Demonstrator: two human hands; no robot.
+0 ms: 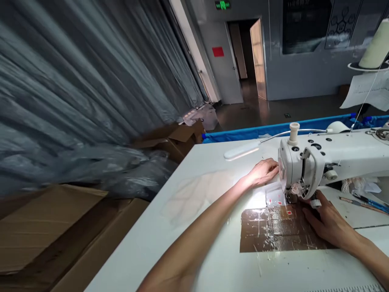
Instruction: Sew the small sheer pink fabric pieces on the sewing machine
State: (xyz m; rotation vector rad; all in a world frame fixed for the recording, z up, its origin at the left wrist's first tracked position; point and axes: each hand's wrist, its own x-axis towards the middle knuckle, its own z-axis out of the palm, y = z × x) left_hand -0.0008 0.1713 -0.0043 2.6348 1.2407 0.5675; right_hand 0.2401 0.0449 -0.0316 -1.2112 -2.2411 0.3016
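Note:
A white sewing machine [299, 162] stands on the white table, its head over a brown taped sheet [258, 235]. My left hand [263, 172] reaches to the left side of the machine head, fingers curled together. The fingertips are partly hidden, and what they hold, if anything, I cannot make out. My right hand [328, 221] lies beside the needle area with thumb and forefinger apart, over the sheet's right part; some fingertips are behind the machine. A small pinkish fabric piece [296, 188] shows by the needle. Clear plastic with red marks [275, 198] lies beyond the sheet.
A lit white lamp [243, 151] on a bendable neck shines from behind. Blue pens [372, 202] and lace scraps [346, 185] lie at right. A thread cone [375, 44] stands above. Cardboard boxes [91, 235] flank the table's left edge [139, 219]. A ruler [349, 288] lies in front.

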